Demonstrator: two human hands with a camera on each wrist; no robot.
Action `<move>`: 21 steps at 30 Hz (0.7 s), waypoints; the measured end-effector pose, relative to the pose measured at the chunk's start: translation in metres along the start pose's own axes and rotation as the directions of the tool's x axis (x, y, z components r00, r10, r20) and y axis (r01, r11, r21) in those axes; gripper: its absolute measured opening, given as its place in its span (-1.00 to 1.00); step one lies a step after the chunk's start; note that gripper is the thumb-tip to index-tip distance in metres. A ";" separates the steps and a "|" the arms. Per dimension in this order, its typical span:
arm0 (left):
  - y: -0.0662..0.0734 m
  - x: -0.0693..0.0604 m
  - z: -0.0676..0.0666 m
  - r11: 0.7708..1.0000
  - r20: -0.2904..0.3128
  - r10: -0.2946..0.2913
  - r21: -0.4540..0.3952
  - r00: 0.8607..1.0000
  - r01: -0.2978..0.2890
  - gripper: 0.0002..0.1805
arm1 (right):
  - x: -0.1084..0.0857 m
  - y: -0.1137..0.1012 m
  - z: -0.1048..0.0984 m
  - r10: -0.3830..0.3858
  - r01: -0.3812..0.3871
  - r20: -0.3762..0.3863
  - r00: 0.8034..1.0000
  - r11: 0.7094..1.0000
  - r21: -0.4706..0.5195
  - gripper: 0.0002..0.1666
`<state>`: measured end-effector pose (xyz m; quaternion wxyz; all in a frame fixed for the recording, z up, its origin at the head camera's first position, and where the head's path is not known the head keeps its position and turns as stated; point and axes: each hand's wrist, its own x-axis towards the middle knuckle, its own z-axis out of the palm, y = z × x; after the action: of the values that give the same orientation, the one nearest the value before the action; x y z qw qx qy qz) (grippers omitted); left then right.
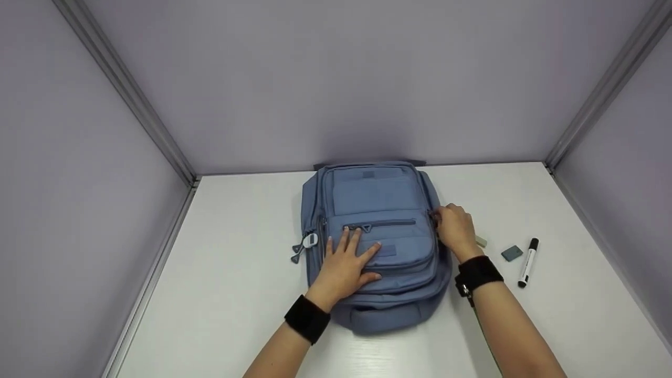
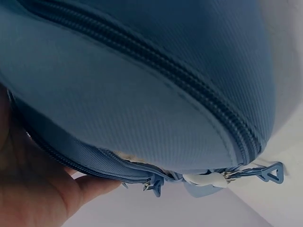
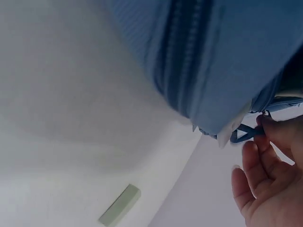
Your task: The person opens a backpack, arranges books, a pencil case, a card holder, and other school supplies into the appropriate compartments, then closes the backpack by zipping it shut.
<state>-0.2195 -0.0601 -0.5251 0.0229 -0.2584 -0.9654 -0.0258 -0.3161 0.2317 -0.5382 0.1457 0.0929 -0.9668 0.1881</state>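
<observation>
A blue backpack (image 1: 378,191) lies on the white table with its front pockets facing up. My left hand (image 1: 344,270) rests on the front pocket, fingers spread, below a short horizontal zipper (image 1: 394,222). At the bag's right side, my right hand (image 1: 455,230) pinches a blue zipper pull (image 3: 244,134) between thumb and fingers, as the right wrist view shows. In the left wrist view, the left hand (image 2: 38,189) lies over a curved zipper edge, and a gap shows in the pocket there. A round white tag (image 1: 311,240) hangs at the bag's left side.
Right of the bag lie a pale green block (image 1: 481,241), partly hidden by the right wrist, a dark grey-green square piece (image 1: 512,253) and a black-capped white marker (image 1: 529,262). A pale back wall (image 1: 367,84) stands behind the bag, with walls on both sides.
</observation>
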 end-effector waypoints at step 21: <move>-0.010 0.005 0.003 0.999 0.016 -0.032 -0.008 0.999 0.032 -0.25 | -0.020 -0.006 -0.020 -0.070 0.087 0.124 0.990 0.987 -0.138 -0.88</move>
<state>-0.2291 -0.0664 -0.5284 0.0138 -0.2432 -0.9695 -0.0281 -0.2910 0.2368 -0.5246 0.1017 0.1311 -0.9804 0.1067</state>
